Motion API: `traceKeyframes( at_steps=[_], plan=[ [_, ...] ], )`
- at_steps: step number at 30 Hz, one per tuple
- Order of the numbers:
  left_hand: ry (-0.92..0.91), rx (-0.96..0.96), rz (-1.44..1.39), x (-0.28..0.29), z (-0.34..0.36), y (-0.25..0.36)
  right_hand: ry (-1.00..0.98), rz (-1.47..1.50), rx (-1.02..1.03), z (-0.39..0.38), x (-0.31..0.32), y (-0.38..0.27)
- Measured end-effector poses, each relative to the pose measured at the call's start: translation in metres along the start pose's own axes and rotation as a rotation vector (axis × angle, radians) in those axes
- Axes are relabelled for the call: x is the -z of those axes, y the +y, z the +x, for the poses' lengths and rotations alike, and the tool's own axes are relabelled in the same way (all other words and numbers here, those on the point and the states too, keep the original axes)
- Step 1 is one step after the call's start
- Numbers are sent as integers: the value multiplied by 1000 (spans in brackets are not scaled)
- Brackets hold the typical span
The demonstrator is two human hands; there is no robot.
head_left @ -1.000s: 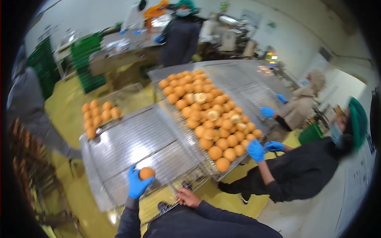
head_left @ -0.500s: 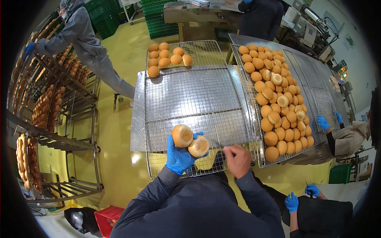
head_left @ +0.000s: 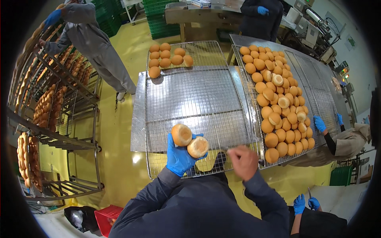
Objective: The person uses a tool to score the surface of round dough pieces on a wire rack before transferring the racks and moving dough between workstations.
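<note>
My left hand (head_left: 179, 156), in a blue glove, holds two round golden buns (head_left: 189, 140) side by side above the near edge of a wire cooling rack (head_left: 198, 99). My right hand (head_left: 243, 160) is bare, its fingers curled shut over the rack's near right corner; whether it holds something thin I cannot tell. Several buns (head_left: 166, 58) sit at the rack's far left end. A second wire rack (head_left: 313, 95) to the right carries several rows of buns (head_left: 278, 103).
A person in grey (head_left: 93, 39) reaches into a tall trolley (head_left: 43, 103) of loaded trays on the left. Blue-gloved hands (head_left: 319, 123) of another person touch the right rack. A third person (head_left: 260, 16) stands at the far end. Green crates (head_left: 158, 16) sit behind. The floor is yellow.
The view swung from a slanted look across the tables to straight down. One bun in my left hand became two. My right hand shifted right along the rack's near edge.
</note>
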State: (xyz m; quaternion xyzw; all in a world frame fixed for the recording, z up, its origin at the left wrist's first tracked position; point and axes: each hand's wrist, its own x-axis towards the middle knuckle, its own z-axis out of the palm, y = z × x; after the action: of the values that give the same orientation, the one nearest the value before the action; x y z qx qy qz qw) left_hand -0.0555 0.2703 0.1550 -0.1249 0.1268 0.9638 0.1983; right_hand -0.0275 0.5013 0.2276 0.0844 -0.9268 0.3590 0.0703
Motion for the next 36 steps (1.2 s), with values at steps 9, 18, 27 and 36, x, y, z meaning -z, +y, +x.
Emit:
traceKeyframes(
  at_steps=[9, 18, 27, 36],
  plan=[
    [-86, -20, 566, -8, 0, -7, 33, 53, 90, 5, -1, 2],
    [-25, 94, 466, 39, 23, -47, 16, 493, -290, -33, -89, 36],
    [-120, 248, 511, 21, 35, -64, 342, 1379, -730, -31, -12, 124],
    [-211, 234, 540, 12, 35, -58, 245, 517, -229, -38, -48, 60]
  ],
)
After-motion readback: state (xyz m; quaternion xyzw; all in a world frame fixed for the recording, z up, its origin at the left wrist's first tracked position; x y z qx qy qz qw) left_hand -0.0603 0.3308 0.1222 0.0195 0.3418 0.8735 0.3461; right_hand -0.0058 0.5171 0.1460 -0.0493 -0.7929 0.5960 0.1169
